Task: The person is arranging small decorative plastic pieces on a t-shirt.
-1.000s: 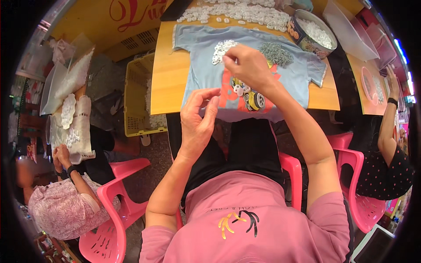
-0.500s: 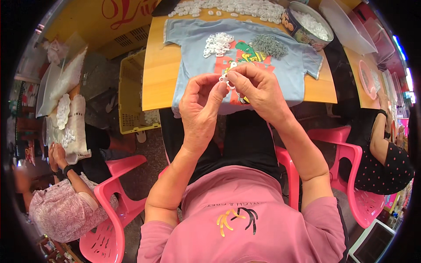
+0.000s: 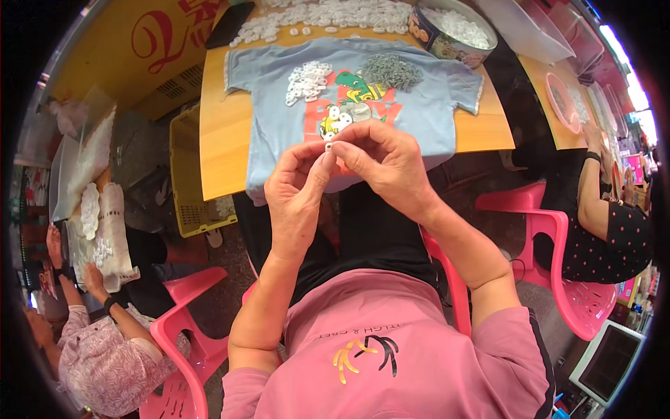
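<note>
My left hand (image 3: 293, 199) and my right hand (image 3: 396, 167) meet above the near edge of a light blue T-shirt (image 3: 272, 129) spread on the table. Thumb and fingers of both pinch a small white plastic piece (image 3: 329, 146) with a hole in it; finer detail is too small to tell. Just beyond my fingertips, several more white pieces (image 3: 340, 119) lie on the shirt's printed picture. Farther off on the shirt are a heap of white oval plastic pieces (image 3: 308, 82) and, to its right, a pile of small grey parts (image 3: 391, 72).
The wooden table (image 3: 216, 150) carries loose white pieces (image 3: 335, 15) along its far side and a round tin (image 3: 453, 35) full of them. A yellow crate (image 3: 183, 167) stands at left. Co-workers sit either side, near pink chairs (image 3: 188, 328).
Both hands have come slightly nearer to me, still pinched together. More white pieces show on the print beyond them. The whole view has shifted, and the left co-worker's hands have moved apart.
</note>
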Available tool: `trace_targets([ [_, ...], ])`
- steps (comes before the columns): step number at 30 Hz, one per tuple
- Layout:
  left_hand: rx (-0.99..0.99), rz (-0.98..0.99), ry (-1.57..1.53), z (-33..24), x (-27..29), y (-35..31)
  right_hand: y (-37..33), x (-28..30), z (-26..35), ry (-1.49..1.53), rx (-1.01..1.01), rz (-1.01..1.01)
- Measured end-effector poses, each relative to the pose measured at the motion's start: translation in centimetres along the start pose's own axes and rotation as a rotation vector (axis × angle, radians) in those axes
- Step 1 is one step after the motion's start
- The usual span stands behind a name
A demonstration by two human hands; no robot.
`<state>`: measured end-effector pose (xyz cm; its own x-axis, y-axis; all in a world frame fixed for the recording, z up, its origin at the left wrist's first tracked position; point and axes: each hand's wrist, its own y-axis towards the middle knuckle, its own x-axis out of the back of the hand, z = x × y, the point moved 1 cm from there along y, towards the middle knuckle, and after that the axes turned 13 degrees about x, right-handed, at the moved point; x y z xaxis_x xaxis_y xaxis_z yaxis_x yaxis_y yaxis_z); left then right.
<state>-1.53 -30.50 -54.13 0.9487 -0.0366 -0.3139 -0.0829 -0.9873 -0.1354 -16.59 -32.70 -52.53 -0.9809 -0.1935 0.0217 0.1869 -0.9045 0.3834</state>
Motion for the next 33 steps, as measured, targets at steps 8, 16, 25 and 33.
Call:
trace_targets([
  [8,0.053,-0.023,-0.119,1.2,-0.1,0.5,-0.5,2.7,-0.7,-0.113,0.029,0.001],
  [16,0.028,0.047,-0.072,0.9,0.0,0.6,3.9,9.7,-4.4,-0.886,0.271,0.023],
  [25,0.027,0.026,-0.036,1.0,0.2,0.5,6.0,9.4,-5.3,-1.202,0.447,0.201],
  [33,0.059,0.036,-0.019,1.0,0.6,0.6,6.1,9.6,-4.7,-1.177,0.203,0.224],
])
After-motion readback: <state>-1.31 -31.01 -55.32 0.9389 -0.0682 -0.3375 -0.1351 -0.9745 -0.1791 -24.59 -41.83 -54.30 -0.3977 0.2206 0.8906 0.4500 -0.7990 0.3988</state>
